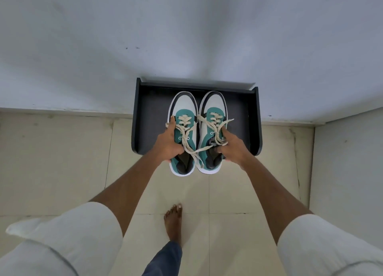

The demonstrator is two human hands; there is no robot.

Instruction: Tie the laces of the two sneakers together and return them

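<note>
Two teal, white and black sneakers are side by side, toes pointing away from me, over the dark shoe rack (149,114). My left hand (169,144) grips the left sneaker (184,108) along its outer side and collar. My right hand (233,147) holds the right sneaker (215,105) at its collar, fingers inside the opening. Cream laces (199,151) hang loose across both shoes; one strand runs from the left shoe over to the right one. Both heels stick out past the rack's front edge. I cannot tell whether the soles rest on the shelf.
The rack stands against a pale wall (186,37). Cream floor tiles (228,193) spread below, with a side wall (348,161) at the right. A bare foot (174,219) stands on the tiles under my arms.
</note>
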